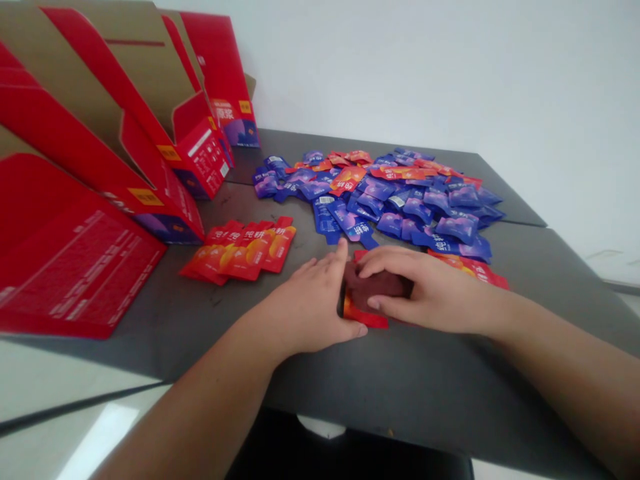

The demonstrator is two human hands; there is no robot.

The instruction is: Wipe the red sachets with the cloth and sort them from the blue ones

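Observation:
In front of me, a red and orange sachet lies flat on the grey table. My left hand rests at its left edge, thumb and index finger spread apart. Over the sachet, the fingers of my right hand curl round a dark maroon, cloth-like thing and press it down. Most of the sachet is hidden beneath it. Beyond my right hand lie more red sachets, partly covered by the wrist. A fanned row of red sachets lies to the left.
A heap of blue and purple sachets, mixed with red ones, spreads across the back of the table. Several open red cartons stand along the left side. A white wall rises behind.

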